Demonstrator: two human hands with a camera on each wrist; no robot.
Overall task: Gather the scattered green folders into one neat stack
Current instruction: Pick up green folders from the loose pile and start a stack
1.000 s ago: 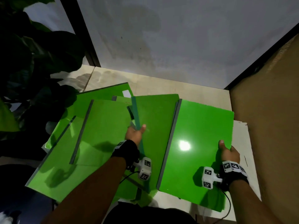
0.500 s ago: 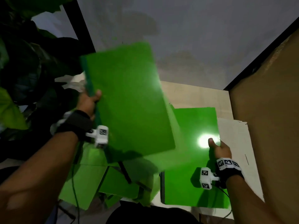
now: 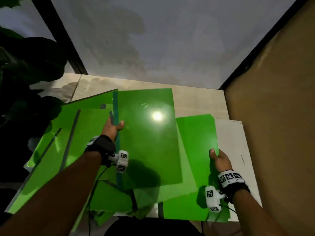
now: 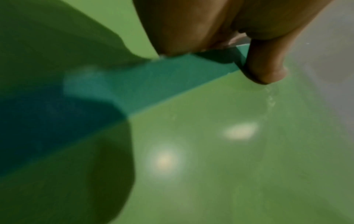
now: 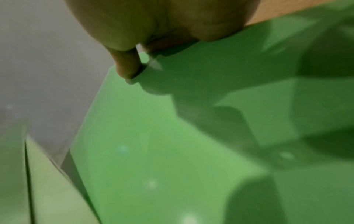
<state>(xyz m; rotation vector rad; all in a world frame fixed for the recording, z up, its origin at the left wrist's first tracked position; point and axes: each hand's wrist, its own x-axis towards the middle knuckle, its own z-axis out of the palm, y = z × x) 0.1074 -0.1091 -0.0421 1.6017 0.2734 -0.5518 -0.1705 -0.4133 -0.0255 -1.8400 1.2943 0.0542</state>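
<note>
My left hand (image 3: 113, 125) grips the teal spine (image 4: 172, 72) of a glossy green folder (image 3: 150, 137), thumb on top. It holds that folder above the table, overlapping the left part of a second green folder (image 3: 196, 150). That second folder lies flat at the right, and my right hand (image 3: 217, 159) holds its right edge (image 5: 145, 66), thumb on top and fingers hidden beneath. Several more green folders (image 3: 56, 150) lie fanned and overlapping at the left, partly under my left forearm.
The pale table (image 3: 231, 142) sits in a corner, with a grey wall (image 3: 162, 40) behind and a brown panel (image 3: 272, 116) close on the right. Dark plant leaves (image 3: 25, 68) crowd the left side. Bare tabletop shows behind the folders and along the right edge.
My left hand had lifted the folder high to the left; it has since swung down and rightward over the right-hand folder. My right hand has stayed on that folder's right edge.
</note>
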